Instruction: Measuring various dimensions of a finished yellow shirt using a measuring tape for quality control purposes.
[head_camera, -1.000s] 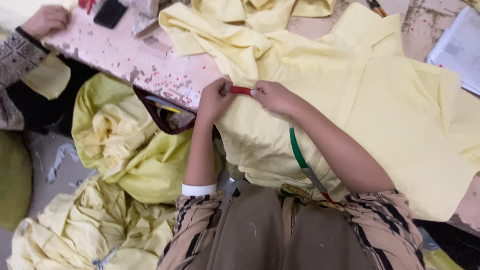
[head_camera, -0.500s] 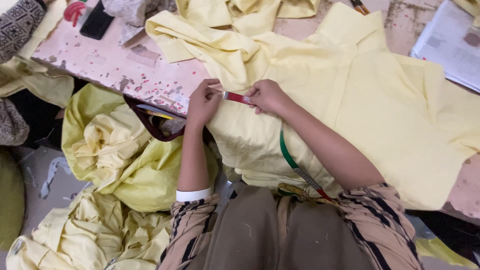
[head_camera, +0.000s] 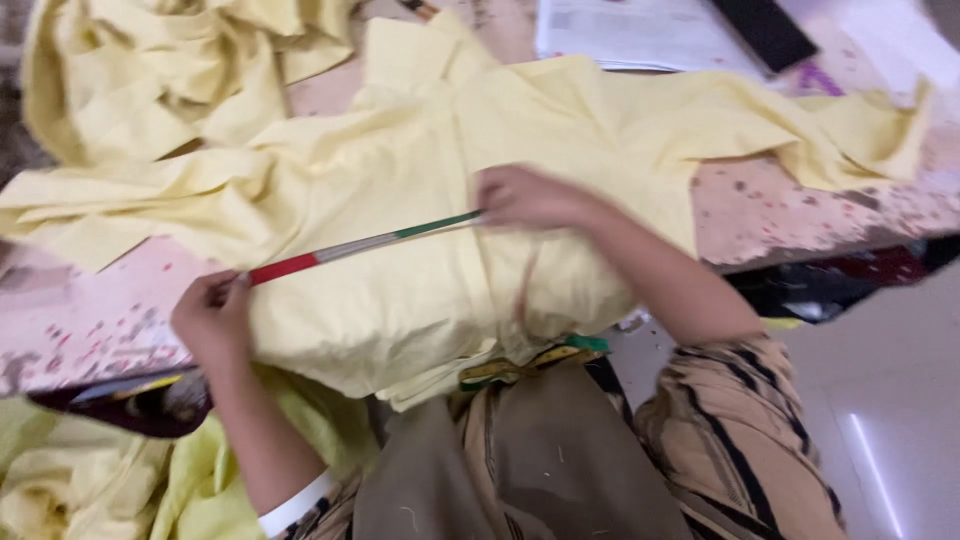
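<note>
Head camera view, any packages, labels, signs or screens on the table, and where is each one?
Printed paper sheets: far edge of the table, above the yellow shirt; flat, white, with grey print.
Dark flat slab: lying on those sheets, top right; black, rectangular, possibly a phone, no lit screen visible.
No packages or signs.

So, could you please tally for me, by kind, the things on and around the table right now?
Measuring tape, stretched between left hand and right hand: 1
Yellow shirt laid flat: 1
Heaps of yellow cloth, on the table and below its edge: 2
Paper sheets: 1
Dark flat object: 1
Total: 6
</note>
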